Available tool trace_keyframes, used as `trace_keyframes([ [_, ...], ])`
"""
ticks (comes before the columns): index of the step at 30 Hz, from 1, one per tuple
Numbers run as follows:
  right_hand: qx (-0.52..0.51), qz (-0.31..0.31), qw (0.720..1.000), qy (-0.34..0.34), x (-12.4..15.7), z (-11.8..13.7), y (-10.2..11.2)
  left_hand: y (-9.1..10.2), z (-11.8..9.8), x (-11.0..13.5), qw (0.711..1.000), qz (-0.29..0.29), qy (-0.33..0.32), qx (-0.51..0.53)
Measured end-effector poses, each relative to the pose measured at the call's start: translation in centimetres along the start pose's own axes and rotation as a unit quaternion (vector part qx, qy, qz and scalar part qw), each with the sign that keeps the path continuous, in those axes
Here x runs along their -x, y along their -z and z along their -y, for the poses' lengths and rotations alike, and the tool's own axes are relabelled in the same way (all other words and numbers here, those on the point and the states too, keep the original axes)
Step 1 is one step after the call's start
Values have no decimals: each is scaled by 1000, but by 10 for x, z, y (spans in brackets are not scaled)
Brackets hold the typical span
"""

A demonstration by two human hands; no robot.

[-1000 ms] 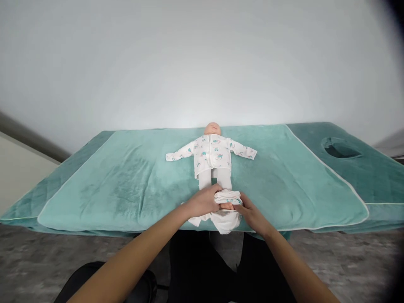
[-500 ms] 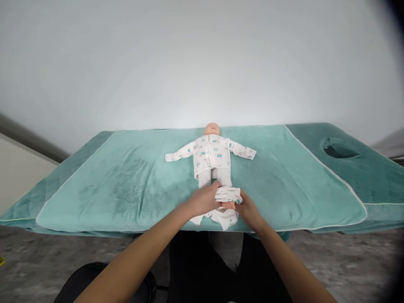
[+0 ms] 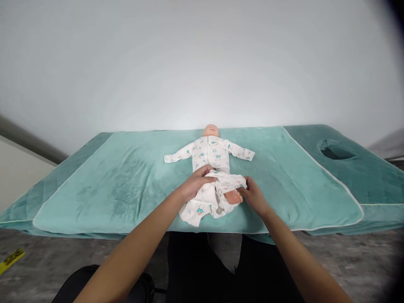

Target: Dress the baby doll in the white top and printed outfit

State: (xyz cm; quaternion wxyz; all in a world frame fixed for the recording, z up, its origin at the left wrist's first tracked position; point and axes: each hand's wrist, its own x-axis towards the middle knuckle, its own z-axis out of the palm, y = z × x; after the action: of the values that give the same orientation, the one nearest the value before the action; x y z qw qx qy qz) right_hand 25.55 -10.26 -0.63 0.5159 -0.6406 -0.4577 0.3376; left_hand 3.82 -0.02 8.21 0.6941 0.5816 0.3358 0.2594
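Note:
A baby doll [image 3: 210, 130] lies on its back with its head toward the wall, in a white printed jacket [image 3: 210, 152] with both sleeves spread. Bunched around its legs are white printed baby trousers [image 3: 202, 208]. My left hand [image 3: 197, 183] pinches the gathered cloth on its left side. At the right edge of the bunched cloth, my right hand [image 3: 251, 193] grips the trousers beside the doll's bare foot [image 3: 233, 197], which sticks out below the cloth. The other foot is hidden.
A light green blanket [image 3: 94, 181] covers the middle of a padded massage bed [image 3: 378, 176], which has a face hole [image 3: 336, 150] at the right. The white wall [image 3: 202, 63] stands behind. A black stool [image 3: 85, 282] is at lower left, near yellow floor tape [image 3: 11, 260].
The gathered trouser cloth has moved up the doll's leg, away from me, and more of the foot shows. Both hands have shifted slightly, the left one up and to the left.

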Motion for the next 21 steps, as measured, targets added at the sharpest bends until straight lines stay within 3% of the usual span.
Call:
trace_keyframes([
  [3, 2, -4, 1000, -20, -4, -11, -1, -1, 4, -11, 996, -82, -45, -15],
  [6, -20, -21, 999, -36, -10, -18, -1, 1, -2, -17, 994, -96, -50, -36],
  [8, -47, -29, 997, -47, -14, -22, 1, 7, -12, -18, 995, -49, -26, -78],
  [10, -72, -22, 995, -59, -17, -25, 4, 18, -22, -18, 987, 56, 21, -149],
  [13, -105, 7, 993, -55, -17, -30, 9, 38, -32, -19, 949, 209, 90, -217],
  [15, -127, 23, 991, -44, -14, -30, 11, 50, -32, -21, 949, 236, 95, -188],
  [17, -139, 37, 989, -42, -12, -26, 13, 55, -25, -25, 971, 202, 61, -114],
  [21, -131, 89, 987, -10, -11, 2, 15, 45, -8, -33, 996, 55, -61, 20],
])
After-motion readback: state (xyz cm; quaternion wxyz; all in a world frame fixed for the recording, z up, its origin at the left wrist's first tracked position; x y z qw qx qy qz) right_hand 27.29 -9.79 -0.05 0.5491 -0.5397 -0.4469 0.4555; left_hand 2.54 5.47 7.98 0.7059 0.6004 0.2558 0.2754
